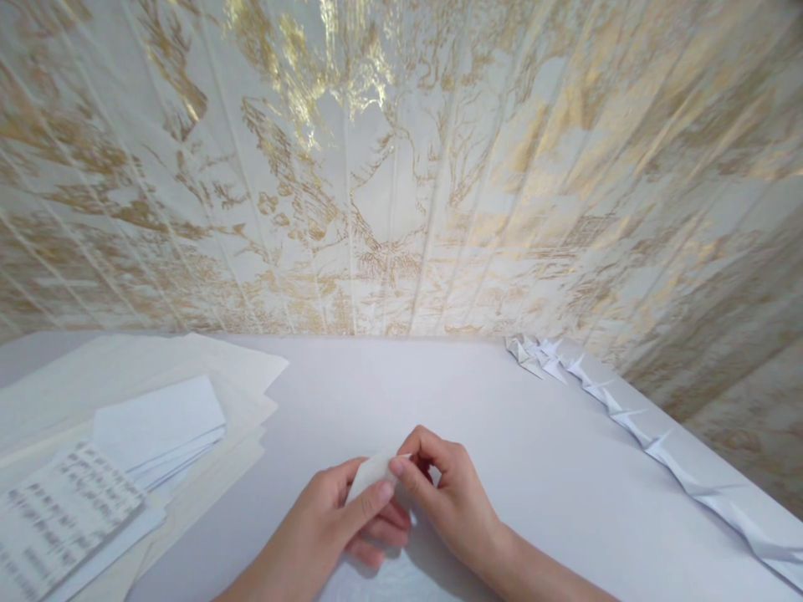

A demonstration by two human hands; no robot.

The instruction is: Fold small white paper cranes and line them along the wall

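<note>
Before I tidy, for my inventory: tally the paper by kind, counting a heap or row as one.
Paper held by the left hand and right hand: 1
Heap of sheets at left, printed sheet included: 1
Row of folded pieces along the right: 1
Total: 3

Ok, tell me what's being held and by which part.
A white paper piece: left hand holds its near side, right hand pinches its right end.
</note>
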